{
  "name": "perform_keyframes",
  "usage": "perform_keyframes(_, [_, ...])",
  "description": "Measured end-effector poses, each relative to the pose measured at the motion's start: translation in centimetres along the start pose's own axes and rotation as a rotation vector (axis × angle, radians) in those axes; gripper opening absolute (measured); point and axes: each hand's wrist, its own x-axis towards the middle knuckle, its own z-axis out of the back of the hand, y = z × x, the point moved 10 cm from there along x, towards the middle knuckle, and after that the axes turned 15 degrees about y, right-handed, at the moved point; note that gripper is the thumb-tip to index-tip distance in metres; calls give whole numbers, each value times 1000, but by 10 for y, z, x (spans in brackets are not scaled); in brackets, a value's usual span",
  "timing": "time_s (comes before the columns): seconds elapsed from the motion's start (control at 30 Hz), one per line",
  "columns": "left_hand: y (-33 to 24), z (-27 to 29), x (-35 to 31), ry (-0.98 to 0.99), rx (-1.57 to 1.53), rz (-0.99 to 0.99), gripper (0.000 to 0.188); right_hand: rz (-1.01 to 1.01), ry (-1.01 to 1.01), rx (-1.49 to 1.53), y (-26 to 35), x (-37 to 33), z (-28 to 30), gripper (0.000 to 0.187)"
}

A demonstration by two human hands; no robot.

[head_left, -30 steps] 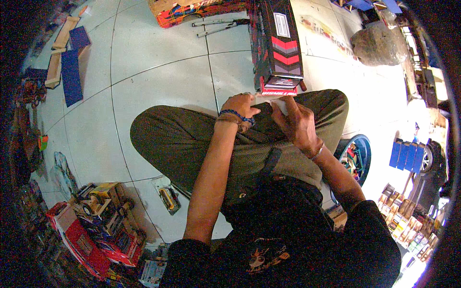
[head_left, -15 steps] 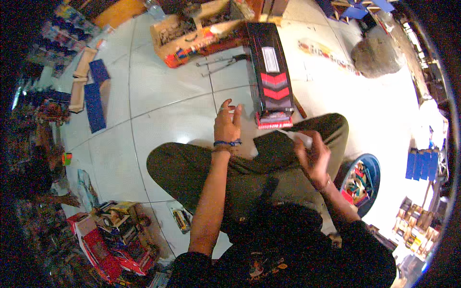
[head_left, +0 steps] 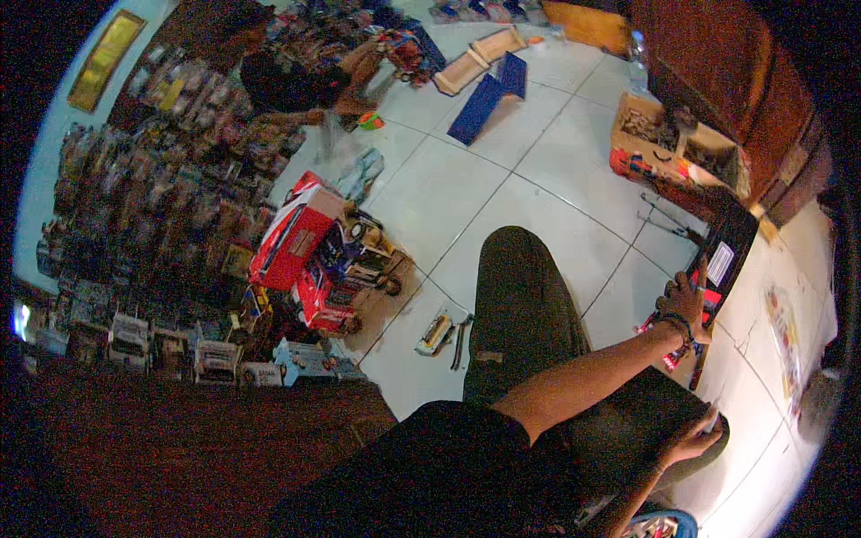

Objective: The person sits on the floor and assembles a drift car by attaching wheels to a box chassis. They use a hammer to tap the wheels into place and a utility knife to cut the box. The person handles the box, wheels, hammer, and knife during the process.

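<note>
At the right lies a long black box-like piece (head_left: 733,238) with red chevrons and a white label. My left hand (head_left: 683,309), with dark bands at the wrist, is over its near end; the fingers are apart, and I cannot tell how firmly they touch it. Above my right knee, my right hand (head_left: 692,441) is closed in a pinch on a small whitish object (head_left: 711,420), mostly hidden by the fingers. Thin metal rods with a dark handle (head_left: 668,218) lie on the tiles beside the black piece.
A wooden box (head_left: 619,134) of small dark parts stands beyond. Blue panels (head_left: 480,108) and wooden frames (head_left: 480,60) lie farther off. Red toy trucks (head_left: 300,238) stand left, near a small yellow pack (head_left: 435,334). Another person (head_left: 287,85) works far left. A blue tub (head_left: 686,520) sits lower right.
The view has swung left, so the black piece now sits at the right. My left hand has come from beside the black piece onto its near end. My right hand still pinches the whitish object.
</note>
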Motion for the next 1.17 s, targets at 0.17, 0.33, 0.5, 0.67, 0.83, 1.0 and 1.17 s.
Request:
perform_keyframes(0.17, [10,31,-9,0,-246,-52,151,-34,-13,-114,11,-3,3,38])
perform_keyframes(0.33, [41,50,-82,337,-1274,-496,109,-9,-36,-49,18,-6,9,39])
perform_keyframes(0.5, [117,140,-218,160,-1289,-681,96,36,-42,-4,31,-11,5,39])
perform_keyframes(0.67, [190,233,-342,-269,-1050,-714,79,7,39,19,37,-7,-1,39])
perform_keyframes(0.83, [303,326,-442,-371,-892,-475,51,81,80,2,36,-3,-4,39])
perform_keyframes(1.0, [433,358,-553,-566,-890,-32,43,8,109,-11,23,-3,-12,39])
perform_keyframes(1.17, [474,358,-565,-421,-750,-287,57,-6,142,-130,35,-1,-12,38])
